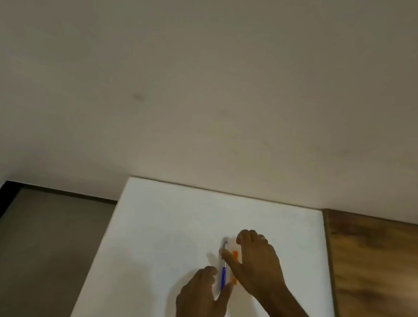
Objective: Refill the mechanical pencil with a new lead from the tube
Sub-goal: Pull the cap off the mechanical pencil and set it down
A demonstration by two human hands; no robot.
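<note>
A mechanical pencil [223, 274] with a blue barrel and a silver far end lies lengthwise on a white surface [166, 232]. Just right of it lies an orange lead tube [235, 255], mostly hidden under my right hand. My left hand [199, 306] is at the pencil's near end, with thumb and forefinger on either side of the barrel. My right hand [257, 266] arches over the tube with fingers spread, and its thumb tip touches the pencil's middle. I cannot tell whether the tube is gripped.
A brown wooden tabletop [386, 275] borders the white surface on the right. On the left is a lower grey area [30, 254] with a black edge. A plain beige wall [213, 79] rises directly behind.
</note>
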